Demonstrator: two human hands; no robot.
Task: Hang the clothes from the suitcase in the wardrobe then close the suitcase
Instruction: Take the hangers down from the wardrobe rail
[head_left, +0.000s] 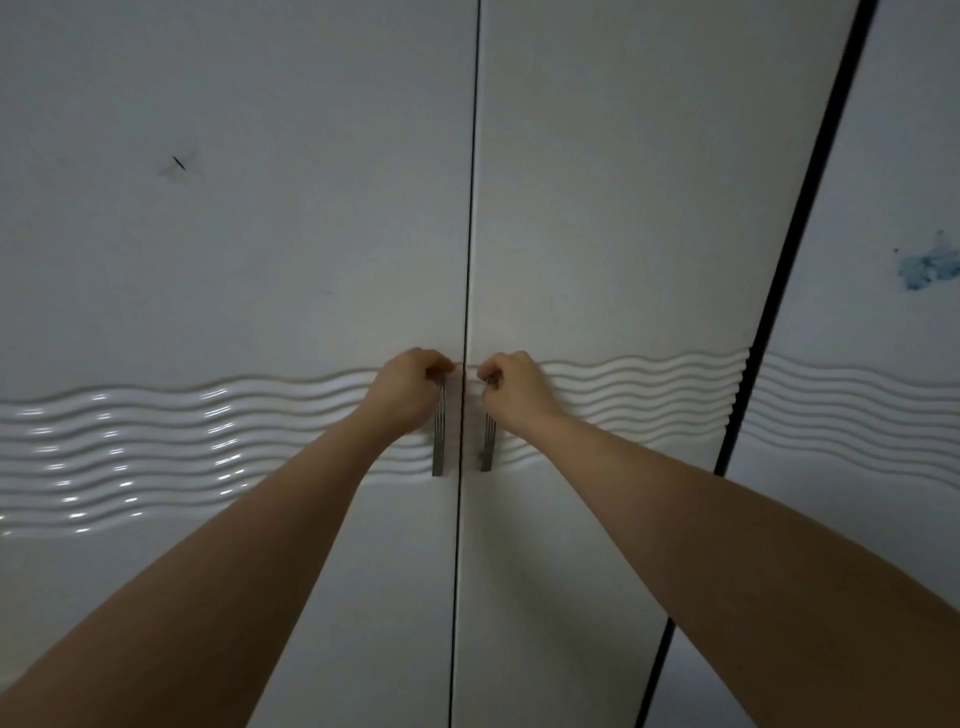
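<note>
A white wardrobe fills the view, its two doors meeting at a dark seam down the middle. The left door (234, 234) and the right door (623, 234) are both closed. Each carries a vertical metal bar handle beside the seam. My left hand (410, 387) grips the top of the left handle (439, 447). My right hand (514, 389) grips the top of the right handle (487, 447). The suitcase and the clothes are out of view.
A band of raised wavy lines (130, 447) runs across the doors at handle height. A further door panel (883, 364) stands to the right past a black gap, with a blue smudge (924, 267) on it.
</note>
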